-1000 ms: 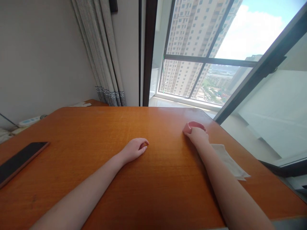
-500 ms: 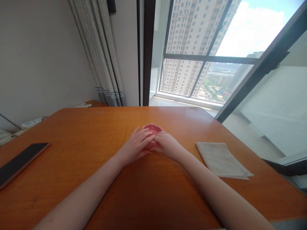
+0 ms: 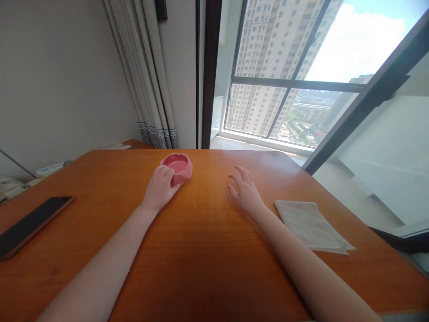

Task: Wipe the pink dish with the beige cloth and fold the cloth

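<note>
Near the far edge of the brown wooden tabletop, left hand grips a pink, notched-rim round dish, fingers curled over its side; right hand spread, empty. Step, apparently: one-handed handling; next move calls for steady grip.

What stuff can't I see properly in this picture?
Head view: the pink, angular bowl; its near left side is hidden by the bare left hand.
Head view: the flat, black, brown-edged phone; its near end is cut off by the picture's left edge.
Head view: the long white object; any markings are too small to read.
</note>
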### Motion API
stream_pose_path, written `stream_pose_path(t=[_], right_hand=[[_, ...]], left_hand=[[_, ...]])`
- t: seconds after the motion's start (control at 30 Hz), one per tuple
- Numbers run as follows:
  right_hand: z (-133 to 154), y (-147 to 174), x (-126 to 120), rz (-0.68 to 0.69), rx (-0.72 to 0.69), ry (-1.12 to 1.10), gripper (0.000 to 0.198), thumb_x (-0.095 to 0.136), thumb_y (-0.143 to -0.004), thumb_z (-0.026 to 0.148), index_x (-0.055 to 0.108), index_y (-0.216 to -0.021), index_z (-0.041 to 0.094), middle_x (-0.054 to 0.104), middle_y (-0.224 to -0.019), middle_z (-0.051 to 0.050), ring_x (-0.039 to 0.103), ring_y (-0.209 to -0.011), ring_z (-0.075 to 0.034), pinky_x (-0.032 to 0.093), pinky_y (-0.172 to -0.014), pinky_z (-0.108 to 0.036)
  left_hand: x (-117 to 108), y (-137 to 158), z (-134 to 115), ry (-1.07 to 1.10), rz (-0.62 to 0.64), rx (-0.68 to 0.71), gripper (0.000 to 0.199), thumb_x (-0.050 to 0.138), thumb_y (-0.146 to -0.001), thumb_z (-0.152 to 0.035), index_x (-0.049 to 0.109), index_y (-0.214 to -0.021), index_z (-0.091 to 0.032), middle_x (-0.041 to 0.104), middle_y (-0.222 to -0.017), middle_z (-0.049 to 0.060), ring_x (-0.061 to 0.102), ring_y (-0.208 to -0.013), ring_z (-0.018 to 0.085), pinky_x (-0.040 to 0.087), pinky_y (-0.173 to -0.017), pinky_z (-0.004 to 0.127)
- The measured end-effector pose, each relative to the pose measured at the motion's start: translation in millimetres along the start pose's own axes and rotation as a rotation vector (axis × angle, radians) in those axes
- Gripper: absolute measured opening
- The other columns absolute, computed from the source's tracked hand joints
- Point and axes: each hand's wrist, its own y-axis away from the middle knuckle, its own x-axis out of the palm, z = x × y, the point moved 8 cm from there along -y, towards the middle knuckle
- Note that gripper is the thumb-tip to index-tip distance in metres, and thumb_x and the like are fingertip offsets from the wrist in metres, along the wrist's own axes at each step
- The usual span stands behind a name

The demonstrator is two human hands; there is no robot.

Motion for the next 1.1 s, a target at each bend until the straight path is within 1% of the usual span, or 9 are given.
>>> stream_pose_path(t=[0.07,0.17,0.27,0.37,0.53,0.7,0.9,0.97,1.1], right_hand=[[-9.4,-0.8,3.6,0.018,0.017,0.008,0.025,0.049,-0.084,0.025,0.06,-0.106,0.018,0.036,-0.14,-0.014,0.029,-0.132,-0.028,0.031,-0.106,-0.052],[-12.3,-1.0,9.3,0.067,0.003,0.021,0.023,0.049,-0.084,0.025,0.061,-0.102,0.018,0.04,-0.137,-0.013,0.033,-0.129,-0.027,0.031,-0.107,-0.048],[-15.8,-0.6,11.6,0.083,0.022,0.043,0.022,0.049,-0.084,0.026,0.062,-0.1,0.018,0.042,-0.136,-0.013,0.034,-0.128,-0.026,0.03,-0.107,-0.046],[-25.2,-0.2,10.8,0.066,0.082,0.076,0.022,0.049,-0.083,0.026,0.062,-0.099,0.018,0.039,-0.138,-0.013,0.032,-0.129,-0.028,0.026,-0.108,-0.05],[-42.5,0.6,11.9,0.073,0.163,0.118,0.023,0.048,-0.083,0.027,0.062,-0.1,0.019,0.038,-0.139,-0.013,0.03,-0.13,-0.029,0.02,-0.108,-0.054],[-62.4,4.0,20.1,0.126,0.265,0.141,0.025,0.046,-0.083,0.027,0.063,-0.1,0.018,0.042,-0.136,-0.014,0.033,-0.129,-0.028,0.022,-0.106,-0.052],[-81.8,6.5,24.5,0.168,0.338,0.194,0.028,0.046,-0.082,0.029,0.063,-0.102,0.02,0.042,-0.136,-0.013,0.035,-0.127,-0.027,0.024,-0.105,-0.049],[-85.4,7.8,25.2,0.201,0.359,0.239,0.029,0.046,-0.082,0.029,0.063,-0.103,0.019,0.042,-0.136,-0.013,0.035,-0.126,-0.028,0.024,-0.105,-0.048],[-84.8,10.5,26.7,0.333,0.377,0.337,0.028,0.045,-0.083,0.03,0.063,-0.101,0.018,0.044,-0.135,-0.014,0.036,-0.126,-0.029,0.025,-0.104,-0.048]], left_hand=[[-3.1,2.2,29.9,-0.154,-0.019,-0.12,0.016,0.055,-0.078,-0.033,0.049,-0.082,-0.019,0.052,-0.094,0.011,0.043,-0.102,0.03,0.038,-0.091,0.044],[-6.8,11.2,69.3,-0.333,-0.015,-0.27,0.016,0.054,-0.077,-0.033,0.052,-0.084,-0.019,0.051,-0.095,0.012,0.042,-0.104,0.032,0.037,-0.089,0.043],[-12.8,24.4,101.7,-0.417,-0.027,-0.42,0.021,0.055,-0.075,-0.033,0.054,-0.088,-0.017,0.051,-0.096,0.013,0.042,-0.104,0.033,0.037,-0.087,0.044],[-17.7,37.0,122.5,-0.436,-0.036,-0.537,0.029,0.057,-0.074,-0.035,0.055,-0.094,-0.015,0.053,-0.099,0.016,0.042,-0.104,0.035,0.039,-0.084,0.044],[-17.4,43.6,129.9,-0.413,-0.018,-0.59,0.035,0.057,-0.074,-0.036,0.055,-0.099,-0.012,0.053,-0.103,0.02,0.042,-0.106,0.037,0.038,-0.084,0.045],[-10.5,42.9,129.4,-0.422,0.066,-0.605,0.037,0.057,-0.074,-0.038,0.055,-0.1,-0.012,0.054,-0.104,0.02,0.046,-0.105,0.035,0.036,-0.09,0.047],[-6.5,46.4,134.1,-0.469,0.088,-0.673,0.037,0.055,-0.076,-0.039,0.054,-0.104,-0.014,0.054,-0.113,0.018,0.042,-0.114,0.036,0.024,-0.102,0.057],[-3.7,46.4,135.4,-0.463,0.103,-0.684,0.037,0.055,-0.077,-0.038,0.053,-0.105,-0.014,0.053,-0.115,0.018,0.04,-0.116,0.036,0.023,-0.103,0.059],[-0.3,46.1,137.0,-0.44,0.126,-0.693,0.035,0.054,-0.078,-0.035,0.053,-0.105,-0.014,0.052,-0.118,0.019,0.037,-0.12,0.038,0.023,-0.101,0.062]])
